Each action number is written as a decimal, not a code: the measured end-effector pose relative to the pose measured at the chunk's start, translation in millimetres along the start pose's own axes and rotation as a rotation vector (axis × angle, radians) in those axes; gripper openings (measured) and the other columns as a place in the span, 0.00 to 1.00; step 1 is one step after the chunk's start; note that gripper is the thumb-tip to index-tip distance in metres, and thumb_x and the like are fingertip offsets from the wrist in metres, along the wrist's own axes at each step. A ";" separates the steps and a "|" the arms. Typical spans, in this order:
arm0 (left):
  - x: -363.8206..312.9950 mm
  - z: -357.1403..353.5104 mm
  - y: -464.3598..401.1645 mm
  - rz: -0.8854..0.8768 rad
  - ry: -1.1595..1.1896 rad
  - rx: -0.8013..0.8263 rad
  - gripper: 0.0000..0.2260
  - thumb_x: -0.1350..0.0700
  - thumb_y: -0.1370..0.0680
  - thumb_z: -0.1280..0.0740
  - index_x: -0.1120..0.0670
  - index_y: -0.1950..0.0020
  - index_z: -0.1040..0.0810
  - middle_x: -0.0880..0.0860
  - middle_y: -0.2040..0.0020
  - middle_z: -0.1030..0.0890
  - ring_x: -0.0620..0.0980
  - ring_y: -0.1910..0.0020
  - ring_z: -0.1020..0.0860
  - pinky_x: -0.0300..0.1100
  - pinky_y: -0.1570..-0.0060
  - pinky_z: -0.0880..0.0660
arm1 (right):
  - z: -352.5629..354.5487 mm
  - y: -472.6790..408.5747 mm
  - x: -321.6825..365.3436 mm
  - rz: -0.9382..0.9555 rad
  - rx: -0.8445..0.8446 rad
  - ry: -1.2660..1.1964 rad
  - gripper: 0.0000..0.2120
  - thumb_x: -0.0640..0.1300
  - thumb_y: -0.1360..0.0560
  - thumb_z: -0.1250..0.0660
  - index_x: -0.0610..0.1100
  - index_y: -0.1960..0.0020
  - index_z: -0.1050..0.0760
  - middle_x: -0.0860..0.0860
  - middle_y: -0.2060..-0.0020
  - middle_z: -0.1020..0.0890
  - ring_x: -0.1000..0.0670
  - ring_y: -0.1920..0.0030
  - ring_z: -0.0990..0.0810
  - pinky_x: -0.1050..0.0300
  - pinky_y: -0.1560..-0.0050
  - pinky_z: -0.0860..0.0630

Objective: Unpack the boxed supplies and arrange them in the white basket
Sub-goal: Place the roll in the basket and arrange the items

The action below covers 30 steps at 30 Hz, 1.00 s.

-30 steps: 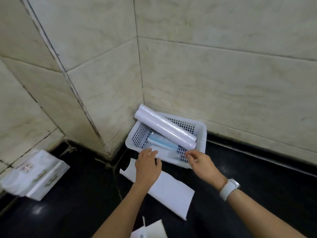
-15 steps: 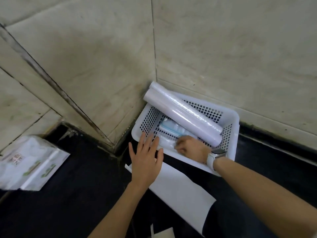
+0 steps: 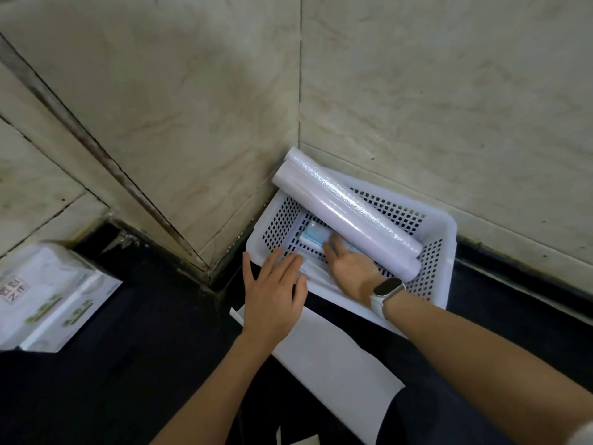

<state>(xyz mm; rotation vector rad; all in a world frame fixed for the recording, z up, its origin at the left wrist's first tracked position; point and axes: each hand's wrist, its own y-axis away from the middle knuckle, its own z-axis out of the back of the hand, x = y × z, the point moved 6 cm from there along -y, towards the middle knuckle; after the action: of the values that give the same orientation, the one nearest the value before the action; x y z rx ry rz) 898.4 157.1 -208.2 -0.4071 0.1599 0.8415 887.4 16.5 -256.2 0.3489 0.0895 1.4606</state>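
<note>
A white perforated basket (image 3: 444, 224) sits in the wall corner on the dark floor. Two plastic-wrapped rolls (image 3: 345, 208) lie diagonally across it, their upper ends sticking out over its rim. Under them is a small blue-and-white packet (image 3: 313, 236) and flat clear-wrapped items (image 3: 316, 273). My right hand (image 3: 351, 268), with a watch on the wrist, reaches into the basket, fingers flat beside the blue packet. My left hand (image 3: 272, 297) hovers with spread fingers over the basket's near rim, holding nothing.
A flat white box (image 3: 337, 364) lies on the floor in front of the basket, partly under my arms. A wrapped white tissue pack (image 3: 48, 303) sits at the left by the wall. Marble-tiled walls close the corner behind.
The view has come closer to the basket. My right hand has pushed deeper into the basket toward the blue packet. My left hand has stayed over the near rim.
</note>
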 end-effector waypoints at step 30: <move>2.4 -1.2 0.6 -0.013 0.082 -0.038 0.17 0.55 0.25 0.44 0.60 0.43 0.21 0.56 0.46 0.17 0.54 0.41 0.22 0.62 0.34 0.42 | 6.6 37.0 5.6 0.028 0.495 -0.533 0.23 0.55 0.21 0.50 0.41 0.37 0.30 0.46 0.38 0.24 0.46 0.39 0.26 0.50 0.34 0.33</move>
<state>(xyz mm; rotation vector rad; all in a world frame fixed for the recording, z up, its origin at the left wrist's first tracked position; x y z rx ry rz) 899.5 158.6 -210.1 -0.4783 0.2173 0.8166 854.4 23.4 -238.5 1.1337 0.0141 1.3174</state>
